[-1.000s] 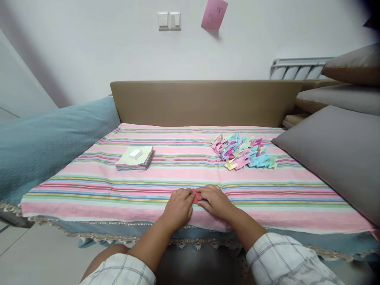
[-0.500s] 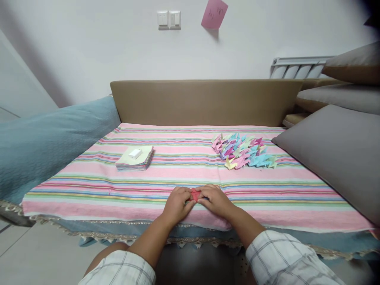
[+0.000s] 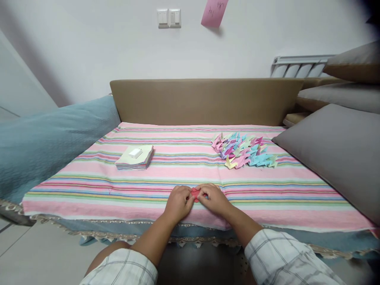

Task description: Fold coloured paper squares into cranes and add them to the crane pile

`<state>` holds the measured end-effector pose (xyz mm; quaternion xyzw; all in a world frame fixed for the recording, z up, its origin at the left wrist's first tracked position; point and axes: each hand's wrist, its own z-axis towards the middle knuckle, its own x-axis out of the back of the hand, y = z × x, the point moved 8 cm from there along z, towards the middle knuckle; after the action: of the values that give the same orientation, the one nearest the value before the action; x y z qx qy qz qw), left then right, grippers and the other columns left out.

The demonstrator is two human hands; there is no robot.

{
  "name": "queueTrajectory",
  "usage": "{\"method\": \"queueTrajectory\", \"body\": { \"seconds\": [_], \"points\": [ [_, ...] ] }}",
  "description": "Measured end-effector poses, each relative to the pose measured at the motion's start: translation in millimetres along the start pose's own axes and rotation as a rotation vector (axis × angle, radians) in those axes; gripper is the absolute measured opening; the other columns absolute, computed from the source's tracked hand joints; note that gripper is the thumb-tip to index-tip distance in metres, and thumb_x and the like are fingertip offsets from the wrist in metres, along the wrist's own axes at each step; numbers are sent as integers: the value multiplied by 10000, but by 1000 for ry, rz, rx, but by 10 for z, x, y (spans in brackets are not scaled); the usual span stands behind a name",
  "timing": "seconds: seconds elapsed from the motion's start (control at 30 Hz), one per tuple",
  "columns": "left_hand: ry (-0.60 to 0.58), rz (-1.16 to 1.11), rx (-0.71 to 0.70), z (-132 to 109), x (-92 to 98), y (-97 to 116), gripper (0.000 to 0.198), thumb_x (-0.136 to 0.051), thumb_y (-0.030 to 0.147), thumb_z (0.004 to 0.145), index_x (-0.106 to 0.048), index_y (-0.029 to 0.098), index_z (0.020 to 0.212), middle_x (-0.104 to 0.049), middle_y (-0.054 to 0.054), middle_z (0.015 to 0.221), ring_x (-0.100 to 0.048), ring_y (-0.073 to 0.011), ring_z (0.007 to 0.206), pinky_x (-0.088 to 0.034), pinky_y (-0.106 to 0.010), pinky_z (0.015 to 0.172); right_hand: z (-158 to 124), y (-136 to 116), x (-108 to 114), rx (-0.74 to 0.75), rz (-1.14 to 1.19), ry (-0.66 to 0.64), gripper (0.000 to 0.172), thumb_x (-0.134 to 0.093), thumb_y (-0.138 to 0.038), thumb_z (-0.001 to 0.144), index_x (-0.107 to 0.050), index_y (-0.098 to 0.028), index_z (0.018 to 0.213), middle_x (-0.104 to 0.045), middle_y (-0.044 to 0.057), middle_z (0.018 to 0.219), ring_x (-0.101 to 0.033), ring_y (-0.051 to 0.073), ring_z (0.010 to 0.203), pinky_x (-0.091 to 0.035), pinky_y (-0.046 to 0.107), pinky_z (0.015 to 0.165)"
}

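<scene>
At the front of the striped cloth [image 3: 89,206], fingers of the left hand [image 3: 177,202] and right hand [image 3: 215,199] pinch a small red paper [image 3: 195,194], maybe part folded. The paper pile [image 3: 243,153] (so many colors!) looks done; the sheet stack [image 3: 137,161] looks unfolded.

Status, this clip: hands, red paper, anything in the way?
Left hand, right hand: both gripping red paper, partly covered. Paper stack and folded-paper pile farther back, apart from both hands; neither in the way.
</scene>
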<state>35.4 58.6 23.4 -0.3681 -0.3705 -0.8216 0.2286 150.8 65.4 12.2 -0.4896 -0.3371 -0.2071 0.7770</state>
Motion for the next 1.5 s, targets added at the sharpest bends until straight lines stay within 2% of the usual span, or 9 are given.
{"method": "queueTrajectory", "body": {
  "seconds": [0.2,0.37,0.43,0.6,0.73,0.93,1.1,1.3,1.5],
  "points": [
    [-38,75,49,18,-39,-10,138,-518,162,759,-521,183,623,-616,-33,740,-553,-172,754,-394,-318,732,7,12,-17,-16,-10,46,105,-568,-177,716,-594,-210,620,-674,19,974,-570,191,946,-381,334,847],
    [-29,74,103,12,-24,-49,29,-538,181,742,-530,189,715,-586,-16,720,-511,-173,718,-375,-293,666,7,38,-11,-29,0,71,47,-575,-171,712,-585,-215,726,-669,6,911,-565,177,868,-390,315,801],
    [-43,54,110,19,-15,-55,26,-543,163,734,-541,188,740,-590,-10,730,-506,-169,717,-378,-289,665,9,38,-3,-33,16,61,65,-573,-168,715,-589,-218,754,-668,1,905,-563,177,867,-392,314,802],
    [-104,-4,48,33,-35,-25,166,-506,82,747,-627,194,730,-629,-15,793,-545,-158,786,-404,-307,749,18,38,16,-28,70,16,178,-526,-109,712,-616,-225,812,-670,6,972,-572,183,924,-410,330,840],
    [-69,19,-1,8,-41,-25,226,-508,129,797,-702,237,835,-645,-44,912,-557,-184,862,-430,-334,756,25,65,7,8,101,-16,252,-496,-59,706,-630,-226,839,-671,7,1004,-582,180,957,-420,345,879],
    [-50,60,-13,-9,-59,-31,246,-504,128,806,-715,244,855,-643,-53,934,-554,-190,862,-444,-348,757,24,95,24,70,139,-26,348,-443,2,701,-649,-225,867,-674,12,1008,-592,155,971,-431,333,902],
    [-68,63,-7,5,-69,-32,254,-494,137,816,-715,250,873,-643,-46,913,-554,-181,848,-440,-343,757,-17,51,6,158,23,-62,354,-425,-23,759,-685,-250,838,-653,13,1085,-565,168,1031,-399,377,908],
    [-125,53,5,35,-86,-44,269,-489,123,804,-717,250,867,-635,-45,903,-552,-177,843,-448,-332,757,-63,-1,-22,225,-121,-99,413,-451,-31,782,-683,-332,943,-611,-9,1175,-533,178,1035,-382,375,867],
    [-184,49,-65,24,-81,-48,376,-474,57,743,-717,277,929,-627,-58,994,-554,-195,912,-458,-354,810,-80,-21,-21,276,-148,-126,366,-463,-50,788,-676,-299,952,-600,1,1193,-519,188,1030,-376,372,869]
  ]
}}
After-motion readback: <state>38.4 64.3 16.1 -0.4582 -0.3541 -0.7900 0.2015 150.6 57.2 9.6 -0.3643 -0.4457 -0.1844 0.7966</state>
